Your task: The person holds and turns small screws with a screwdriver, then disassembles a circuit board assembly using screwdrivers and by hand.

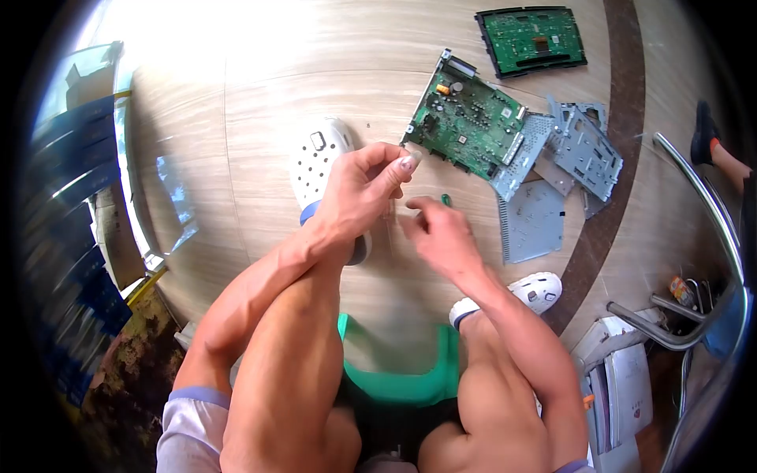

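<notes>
My left hand is raised in front of my left knee, thumb and index finger pinched together. Whatever sits between the fingertips is too small to name. My right hand hovers to its right, fingers bent and smeared by motion. Just beyond its knuckles shows the end of a small green object; whether the hand touches it is hidden. Past both hands, a green circuit board with a metal edge strip lies on the floor. Its lower right corner meets several bent grey metal plates.
A second circuit board in a black frame lies at the back. My white clogs stand on the tiles, and a green stool is under me. At right are chrome chair tubes and another person's foot. Stacked boxes stand at left.
</notes>
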Motion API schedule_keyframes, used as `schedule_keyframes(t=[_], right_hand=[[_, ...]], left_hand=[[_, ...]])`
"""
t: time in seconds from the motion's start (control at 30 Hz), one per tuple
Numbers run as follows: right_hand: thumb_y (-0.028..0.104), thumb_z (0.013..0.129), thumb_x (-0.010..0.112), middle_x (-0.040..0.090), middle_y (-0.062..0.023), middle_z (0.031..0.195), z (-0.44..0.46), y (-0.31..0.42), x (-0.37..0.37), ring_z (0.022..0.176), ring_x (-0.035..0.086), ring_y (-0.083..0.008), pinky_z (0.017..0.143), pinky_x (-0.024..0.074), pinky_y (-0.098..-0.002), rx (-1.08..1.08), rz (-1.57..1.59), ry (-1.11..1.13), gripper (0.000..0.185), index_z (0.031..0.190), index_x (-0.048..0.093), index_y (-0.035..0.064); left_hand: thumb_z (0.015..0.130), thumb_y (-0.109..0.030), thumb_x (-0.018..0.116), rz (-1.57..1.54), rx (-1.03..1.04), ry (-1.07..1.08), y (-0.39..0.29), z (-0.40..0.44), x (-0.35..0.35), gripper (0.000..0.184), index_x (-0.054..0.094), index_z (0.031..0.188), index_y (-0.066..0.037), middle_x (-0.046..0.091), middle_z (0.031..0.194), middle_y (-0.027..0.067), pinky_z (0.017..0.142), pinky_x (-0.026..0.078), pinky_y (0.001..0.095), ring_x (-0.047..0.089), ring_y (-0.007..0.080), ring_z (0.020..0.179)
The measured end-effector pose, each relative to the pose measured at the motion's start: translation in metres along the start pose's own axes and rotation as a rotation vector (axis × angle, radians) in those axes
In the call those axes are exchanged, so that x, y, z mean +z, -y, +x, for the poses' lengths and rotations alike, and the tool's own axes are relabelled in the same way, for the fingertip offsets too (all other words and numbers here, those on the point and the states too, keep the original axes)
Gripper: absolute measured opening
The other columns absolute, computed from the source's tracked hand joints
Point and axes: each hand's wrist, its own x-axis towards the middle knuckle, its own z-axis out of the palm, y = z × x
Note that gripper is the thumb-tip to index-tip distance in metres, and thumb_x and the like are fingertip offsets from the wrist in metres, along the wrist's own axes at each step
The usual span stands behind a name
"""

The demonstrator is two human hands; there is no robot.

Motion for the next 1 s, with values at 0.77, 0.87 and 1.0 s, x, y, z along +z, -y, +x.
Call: schedule_keyframes(t=[0.77,0.87,1.0], right_hand=[[0.01,0.084,0.065,0.07,-0.0182,0.097,-0.008,-0.006,-0.052,0.078,0.072,-0.0232,0.07,0.0595,-0.0391,0.317,0.668,0.042,0.033,0.114,0.057,-0.0033],[0.005,0.089,0.064,0.067,-0.0184,0.109,-0.027,-0.014,-0.085,0.084,0.072,-0.0242,0.071,0.0616,-0.0374,0.202,0.996,-0.097,0.029,0.115,0.056,-0.003],[0.002,0.091,0.063,0.065,-0.022,0.114,-0.041,0.003,-0.107,0.094,0.072,-0.0264,0.081,0.062,-0.0395,0.026,1.126,-0.367,0.027,0.116,0.055,-0.0051]], left_hand=[[0.102,-0.024,0.068,-0.014,-0.105,0.032,-0.014,0.002,0.003,0.023,0.073,0.104,-0.002,0.068,0.083,0.0015,0.067,0.05,0.0235,0.06,0.0085,0.071],[0.103,-0.026,0.066,0.016,-0.099,0.083,-0.012,0.001,0.005,0.024,0.072,0.101,-0.004,0.067,0.082,0.0006,0.065,0.049,0.0234,0.059,0.0084,0.069],[0.106,-0.026,0.061,-0.203,-0.317,0.152,-0.015,0.007,0.014,0.022,0.069,0.099,-0.007,0.066,0.081,-0.0008,0.065,0.051,0.0243,0.06,0.0073,0.068]])
